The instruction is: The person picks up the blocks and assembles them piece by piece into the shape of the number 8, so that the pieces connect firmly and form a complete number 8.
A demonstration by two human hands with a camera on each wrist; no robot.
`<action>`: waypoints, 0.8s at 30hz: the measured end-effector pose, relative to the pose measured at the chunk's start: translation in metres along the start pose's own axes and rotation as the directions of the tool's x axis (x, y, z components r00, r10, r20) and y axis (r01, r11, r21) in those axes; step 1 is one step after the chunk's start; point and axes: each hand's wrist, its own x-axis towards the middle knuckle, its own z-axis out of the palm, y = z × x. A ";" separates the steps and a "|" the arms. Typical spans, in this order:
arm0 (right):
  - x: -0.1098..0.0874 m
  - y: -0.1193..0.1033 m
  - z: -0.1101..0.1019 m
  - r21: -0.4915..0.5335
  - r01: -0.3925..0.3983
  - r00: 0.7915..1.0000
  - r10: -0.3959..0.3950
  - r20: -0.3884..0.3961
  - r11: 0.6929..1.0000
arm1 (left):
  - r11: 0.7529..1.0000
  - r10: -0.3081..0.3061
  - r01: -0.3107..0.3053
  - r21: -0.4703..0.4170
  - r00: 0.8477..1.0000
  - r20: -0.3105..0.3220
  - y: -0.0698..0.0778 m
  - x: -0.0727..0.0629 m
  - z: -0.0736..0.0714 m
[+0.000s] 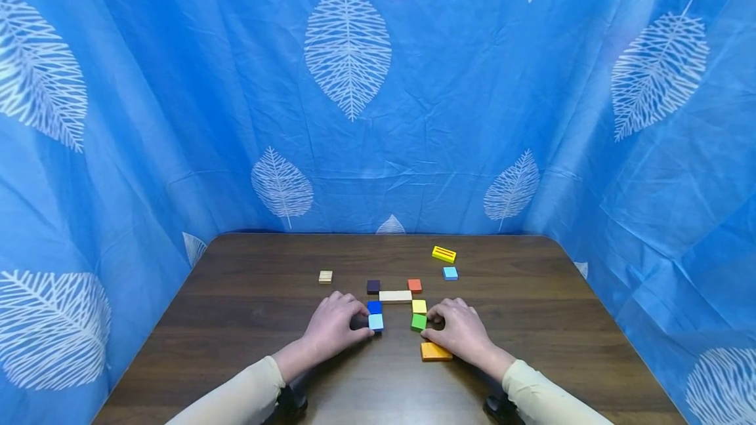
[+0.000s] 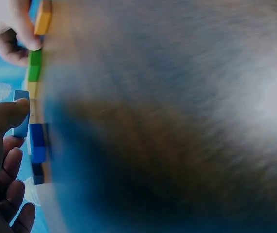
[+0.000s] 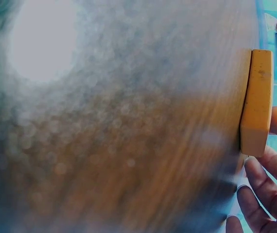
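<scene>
My left hand [image 1: 335, 321] pinches a light blue block [image 1: 375, 323] between thumb and fingers. In the left wrist view that block [image 2: 22, 115] stands upright under the thumb. A dark blue block [image 1: 375, 307] lies just beyond it. My right hand [image 1: 462, 332] holds a green block [image 1: 419, 323] at its right side, thumb at the near corner and index finger farther back. Directly behind the green block is a pale yellow block [image 1: 419, 307]. An orange block [image 1: 436, 351] lies below the right hand, and in the right wrist view this block [image 3: 258, 107] hides part of the fingers.
A long cream block [image 1: 395, 296] spans between the two columns, with a black block [image 1: 373, 286] and a red block [image 1: 415, 286] behind it. Farther out lie a wooden block [image 1: 325, 277], another light blue block [image 1: 450, 273] and a yellow striped block [image 1: 444, 254]. A blue curtain [image 1: 437, 117] surrounds the brown table [image 1: 248, 281].
</scene>
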 end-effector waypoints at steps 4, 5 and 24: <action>0.001 -0.001 -0.001 0.003 -0.001 1.000 0.001 -0.001 1.000 | 1.000 -0.012 0.012 0.004 1.000 0.005 0.000 -0.003 0.007; 0.001 -0.001 -0.001 0.003 -0.002 1.000 0.002 0.000 1.000 | 1.000 -0.017 0.017 0.001 1.000 0.008 0.000 -0.004 0.009; 0.001 -0.002 -0.002 -0.010 -0.030 0.999 0.030 0.031 1.000 | 0.997 -0.074 0.074 -0.029 0.997 0.009 0.004 0.000 0.020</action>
